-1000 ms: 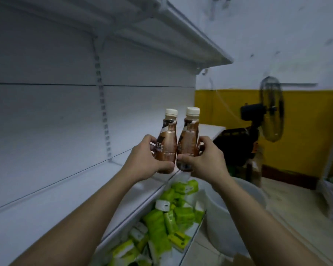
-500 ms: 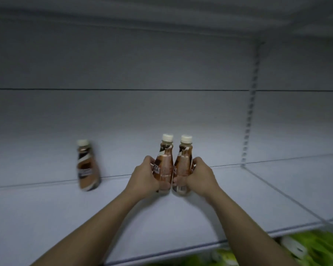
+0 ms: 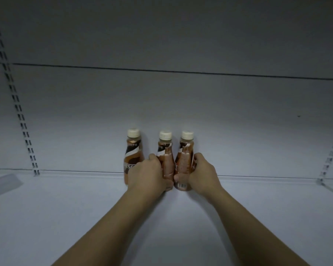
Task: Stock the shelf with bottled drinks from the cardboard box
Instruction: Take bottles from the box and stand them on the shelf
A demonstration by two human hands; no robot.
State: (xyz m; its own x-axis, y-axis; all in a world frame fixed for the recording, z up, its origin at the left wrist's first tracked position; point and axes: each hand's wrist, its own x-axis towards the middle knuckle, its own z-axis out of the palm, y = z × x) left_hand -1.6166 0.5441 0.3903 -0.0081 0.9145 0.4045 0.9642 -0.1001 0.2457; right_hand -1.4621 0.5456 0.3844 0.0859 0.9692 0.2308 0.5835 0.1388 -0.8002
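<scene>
Head view: left hand [image 3: 148, 175] grips the middle bottle [image 3: 165, 150], right hand [image 3: 203, 171] the right bottle [image 3: 186, 156], both upright at the shelf's [image 3: 65, 208] back. A third bottle [image 3: 133, 150] stands partly behind the left hand; two slotted uprights [image 3: 17, 104] flank all three.

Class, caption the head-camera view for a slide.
The left hand grips the middle bottle, right hand the right bottle, beside a third bottle on the shelf.

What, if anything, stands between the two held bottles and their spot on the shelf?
Nothing visible. The left hand holds the middle bottle and the right hand the right bottle, upright on or just above bare shelf. The left bottle stands beside them, not in their way.
</scene>
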